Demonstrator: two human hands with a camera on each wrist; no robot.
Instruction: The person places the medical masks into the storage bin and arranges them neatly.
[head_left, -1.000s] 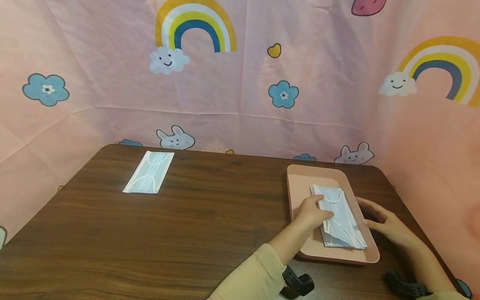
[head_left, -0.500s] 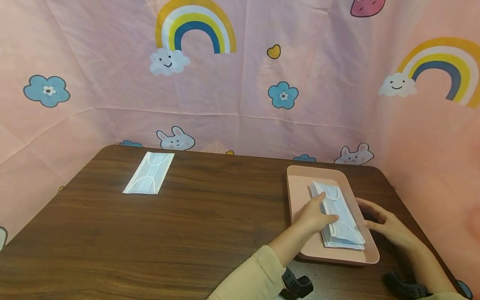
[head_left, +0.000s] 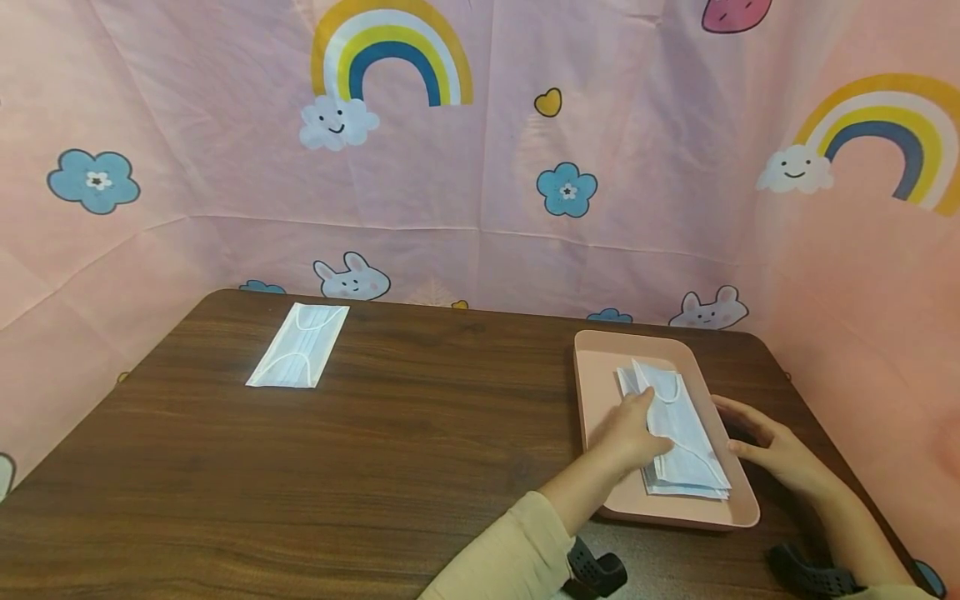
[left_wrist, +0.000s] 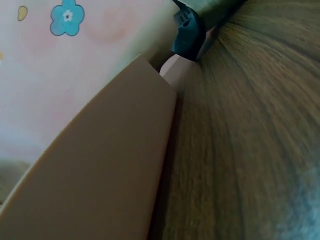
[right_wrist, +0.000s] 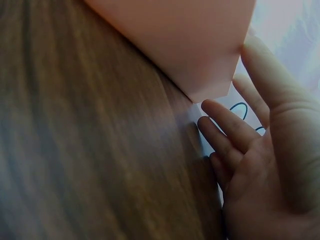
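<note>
Several light-blue face masks with white ear loops lie in a loose pile in the pink tray, at the right of the head view. My left hand reaches over the tray's left rim and pinches the top mask by its left edge, thumb on its face; the fingers beneath are hidden. Outside the right rim, my right hand is spread, its thumb touching the tray in the right wrist view and its other fingers loosely extended. The left wrist view shows the tray's outer wall, not the left hand.
A single face mask lies flat at the table's far left. The dark wooden table stretches between it and the tray. A pink patterned cloth hangs behind and at both sides. Each wrist wears a black band.
The left hand has shifted slightly right and up, and the top mask has slid with it, so the pile's edges are fanned out more. The right hand and tray have stayed put.
</note>
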